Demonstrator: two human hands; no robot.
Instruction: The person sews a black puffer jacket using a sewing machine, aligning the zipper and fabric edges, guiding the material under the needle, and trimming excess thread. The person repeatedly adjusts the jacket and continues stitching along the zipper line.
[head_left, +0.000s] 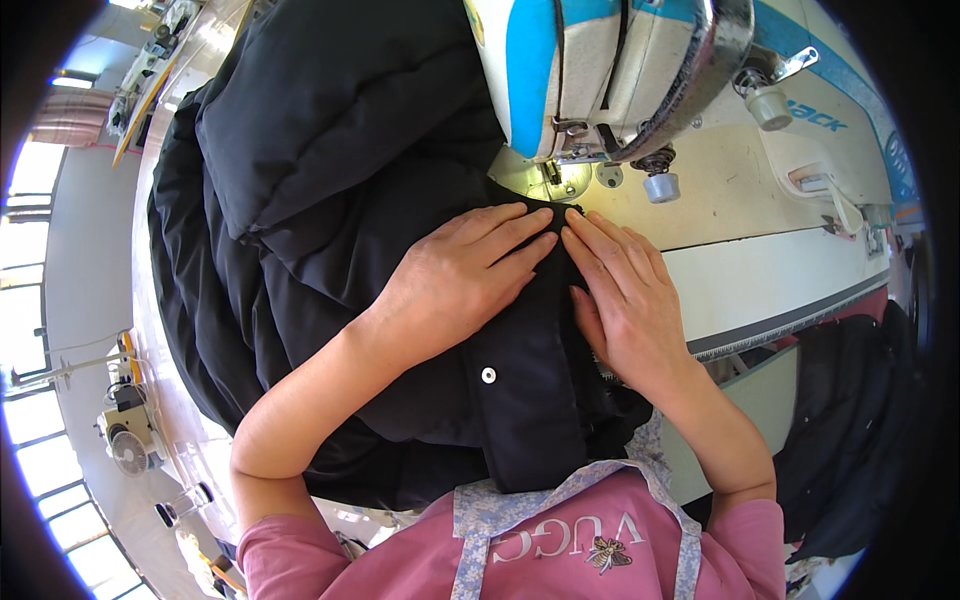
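A black padded jacket (315, 135) lies bunched over the sewing table and up to my body. Its flat front placket (529, 420) runs toward me and bears one silver snap fastener (488, 375). My left hand (469, 274) rests palm down on the cloth, fingers slightly spread. Beside it, my right hand (626, 289) lies on the placket's right edge, its thumb apart from the fingers. Both sets of fingertips nearly meet just in front of the presser foot (553, 172) of a Jack sewing machine (637, 82). Cloth under the palms is hidden.
The pale machine bed (720, 180) extends to the right, with a measuring strip (787, 322) along the table's front edge. Dark cloth (840, 427) hangs at the lower right. Another sewing machine (124, 427) and a small fan (127, 451) stand at far left.
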